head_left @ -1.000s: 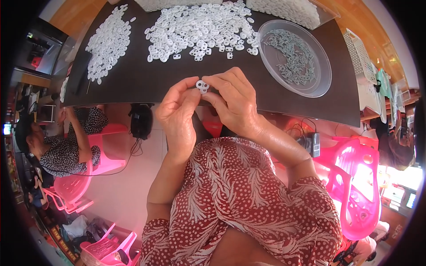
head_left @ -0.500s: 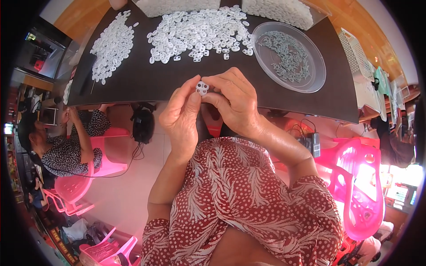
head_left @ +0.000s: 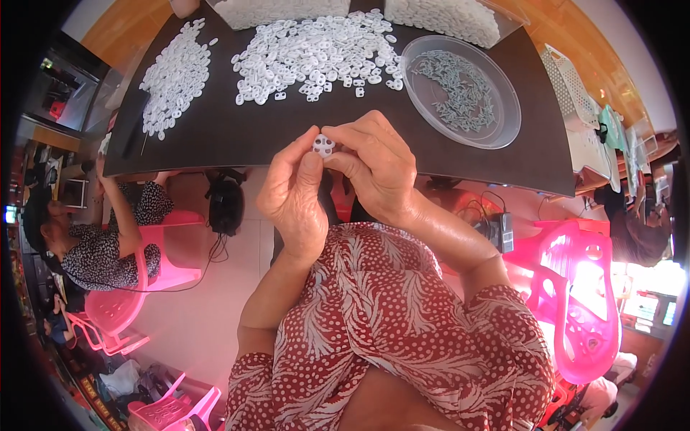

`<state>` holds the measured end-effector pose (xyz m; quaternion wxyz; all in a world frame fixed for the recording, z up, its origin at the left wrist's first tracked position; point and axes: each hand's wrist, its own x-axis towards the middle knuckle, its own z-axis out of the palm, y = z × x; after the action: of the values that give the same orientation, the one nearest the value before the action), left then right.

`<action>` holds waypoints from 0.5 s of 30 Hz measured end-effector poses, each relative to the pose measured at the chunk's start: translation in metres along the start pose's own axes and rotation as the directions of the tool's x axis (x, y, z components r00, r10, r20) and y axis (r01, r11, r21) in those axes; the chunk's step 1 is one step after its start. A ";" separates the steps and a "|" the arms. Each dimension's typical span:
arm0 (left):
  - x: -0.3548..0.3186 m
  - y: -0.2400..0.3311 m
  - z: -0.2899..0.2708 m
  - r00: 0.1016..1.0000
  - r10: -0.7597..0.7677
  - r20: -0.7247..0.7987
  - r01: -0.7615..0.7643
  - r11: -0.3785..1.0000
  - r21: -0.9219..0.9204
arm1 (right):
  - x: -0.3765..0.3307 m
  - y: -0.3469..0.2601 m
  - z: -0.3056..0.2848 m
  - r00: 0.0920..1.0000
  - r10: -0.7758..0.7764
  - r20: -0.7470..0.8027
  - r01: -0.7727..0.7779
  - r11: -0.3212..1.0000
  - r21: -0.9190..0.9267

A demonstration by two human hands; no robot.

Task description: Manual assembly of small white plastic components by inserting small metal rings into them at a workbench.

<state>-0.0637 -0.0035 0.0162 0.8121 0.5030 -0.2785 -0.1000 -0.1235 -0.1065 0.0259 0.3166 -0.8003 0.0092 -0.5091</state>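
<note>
Between my two hands, just over the table's near edge, is a small white plastic piece (head_left: 323,146) with several holes. The thumb and forefinger of my left hand (head_left: 295,194) pinch its left side. My right hand (head_left: 377,169) grips its right side with thumb and fingertips, the other fingers curled. Beyond my hands a large heap of white two-holed plastic pieces (head_left: 309,57) lies on the dark table (head_left: 237,136). To its right a clear round tray (head_left: 507,129) holds many grey-green screws (head_left: 460,93).
Another heap of white oval pieces (head_left: 176,79) lies at the table's left, beside a dark thin-tipped tool (head_left: 134,133). Clear bins (head_left: 445,18) of white pieces stand at the back. A person (head_left: 100,251) sits at the left on a pink chair (head_left: 169,251). More pink chairs (head_left: 582,309) stand at the right.
My hands stay pinched on the white piece, which has turned slightly. The whole view has shifted a little, and the person at the left has raised an arm.
</note>
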 end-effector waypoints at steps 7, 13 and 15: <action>0.001 -0.003 0.005 1.000 -0.003 0.020 0.004 0.997 -0.073 | 0.000 0.004 -0.002 0.998 -0.050 -0.038 0.050 0.999 -0.018; 0.008 -0.002 0.009 0.999 -0.042 0.032 0.046 0.990 -0.136 | 0.005 0.001 -0.004 0.999 0.036 -0.030 -0.037 0.999 -0.018; 0.009 0.001 0.010 0.998 -0.043 0.038 0.048 0.991 -0.127 | 0.008 -0.002 -0.006 0.989 0.150 -0.005 -0.150 0.988 0.029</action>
<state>-0.0617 -0.0152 0.0235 0.8352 0.4541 -0.2742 -0.1449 -0.1258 -0.1103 0.0352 0.3654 -0.7909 0.0634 -0.4868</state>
